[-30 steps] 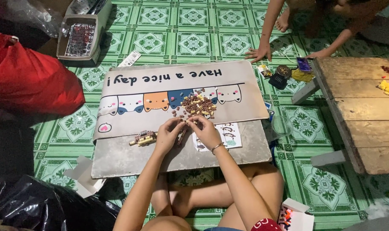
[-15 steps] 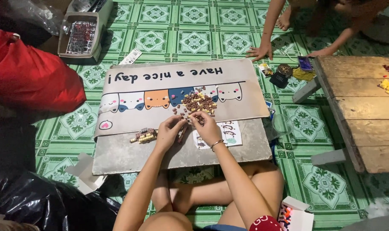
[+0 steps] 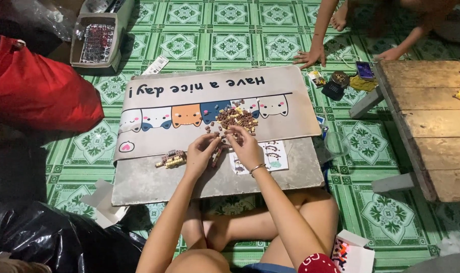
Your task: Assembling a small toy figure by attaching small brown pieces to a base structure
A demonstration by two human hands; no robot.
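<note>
I sit cross-legged on the floor at a grey board with a cat-patterned mat [image 3: 189, 96] on it. A pile of small brown and yellow bricks [image 3: 235, 117] lies on the mat. My left hand [image 3: 202, 151] and my right hand [image 3: 245, 144] meet just below the pile, fingers pinched around a small brick assembly [image 3: 217, 151] between them. A small built piece [image 3: 172, 159] lies on the board to the left of my left hand. A printed instruction sheet [image 3: 270, 156] lies under and right of my right hand.
Another person's hands [image 3: 311, 56] rest on the green tiled floor at the top. A low wooden table [image 3: 427, 121] stands right. A red bag [image 3: 35, 91] and black plastic bag [image 3: 42, 237] lie left. A box of parts [image 3: 96, 43] sits top left; a small open box [image 3: 354, 250] by my knee.
My hands stay together at the same spot below the pile, with only small finger movements. The other person's hands at the top have shifted slightly.
</note>
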